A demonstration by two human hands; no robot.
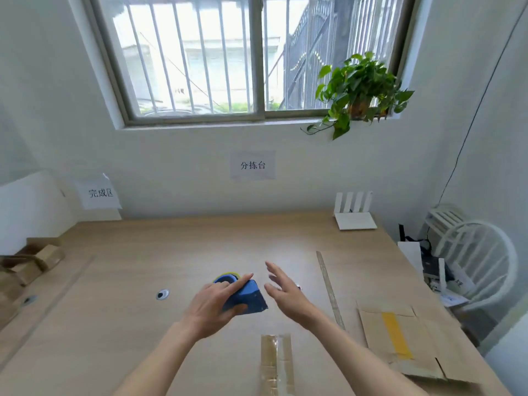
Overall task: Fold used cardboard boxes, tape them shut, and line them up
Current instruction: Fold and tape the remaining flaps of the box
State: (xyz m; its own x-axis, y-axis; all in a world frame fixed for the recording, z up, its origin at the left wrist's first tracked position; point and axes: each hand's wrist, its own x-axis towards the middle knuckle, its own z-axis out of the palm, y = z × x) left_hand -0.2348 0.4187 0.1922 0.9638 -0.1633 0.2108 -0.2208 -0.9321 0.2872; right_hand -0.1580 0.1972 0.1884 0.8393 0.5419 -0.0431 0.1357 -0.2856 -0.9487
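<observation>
Your left hand (211,305) grasps the blue plastic tape dispenser (245,295), long axis toward eleven o'clock; your right hand (285,292) is released, fingers straight.

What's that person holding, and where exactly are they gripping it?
The left hand holds a blue tape dispenser, fingers over the top of its body, thumb underneath. The right hand is open beside it and holds nothing.
</observation>
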